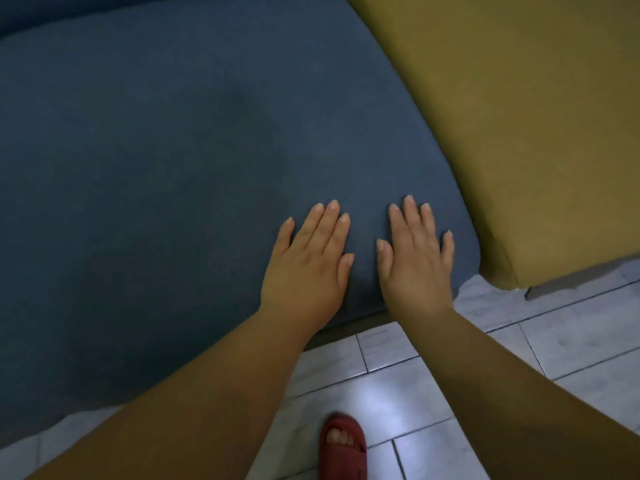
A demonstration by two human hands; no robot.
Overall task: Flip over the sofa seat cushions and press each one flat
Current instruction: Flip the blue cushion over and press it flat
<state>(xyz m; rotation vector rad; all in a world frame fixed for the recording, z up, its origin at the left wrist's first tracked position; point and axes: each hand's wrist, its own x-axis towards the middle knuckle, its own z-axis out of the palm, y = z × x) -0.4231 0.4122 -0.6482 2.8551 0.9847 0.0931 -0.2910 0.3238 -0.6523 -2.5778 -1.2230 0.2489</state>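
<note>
Where the head camera looks down, a blue seat cushion [173,168] fills most of the picture, lying flat on the sofa with its front right corner rounded off just above the floor [398,393]. Both hands are laid palm-down on that corner, side by side and a little apart. The left hand [304,265] sits nearer the middle of the cushion, its fingers [329,223] straight, close together and holding nothing, the thumb tucked along the inner side. The right hand [415,261] lies closer to the cushion's right edge, fingers [412,216] likewise straight and flat on the fabric, the little finger spread slightly outward; it grips nothing either. Both bare forearms reach in from the bottom of the frame.

Just beside the blue cushion, along its right edge, a mustard-yellow cushion [519,116] takes up the upper right, with a grey sofa leg [554,289] showing beneath its front corner. Pale tiles with dark grout lines cover the floor. Between the forearms, at the bottom edge, a foot in a red slipper [343,448] stands on the tiles.
</note>
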